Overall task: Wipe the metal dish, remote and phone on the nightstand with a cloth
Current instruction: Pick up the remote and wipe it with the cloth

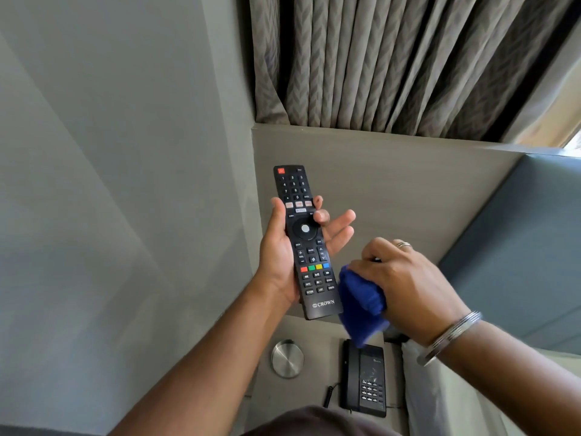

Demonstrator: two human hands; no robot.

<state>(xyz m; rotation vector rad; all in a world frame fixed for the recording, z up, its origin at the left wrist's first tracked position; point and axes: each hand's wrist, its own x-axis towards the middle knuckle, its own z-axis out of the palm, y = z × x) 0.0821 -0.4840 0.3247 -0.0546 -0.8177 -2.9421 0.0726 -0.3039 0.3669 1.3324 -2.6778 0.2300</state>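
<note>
My left hand (279, 253) holds a black remote (306, 243) upright in the air, buttons facing me, thumb on its left edge and fingers behind it. My right hand (405, 284) is closed around a bunched blue cloth (361, 300), which sits just right of the remote's lower end, close to it or just touching its edge. Below, on the nightstand (317, 335), a round brushed metal dish (287, 358) lies at the left. A black corded phone (366, 377) lies at the right, its top end partly covered by the cloth.
A grey wall fills the left. A grey panel rises behind the nightstand, with pleated curtains (393, 58) above it. A blue padded headboard (528, 247) and white bedding (440, 388) lie to the right. The phone's cord (328, 394) trails at its left.
</note>
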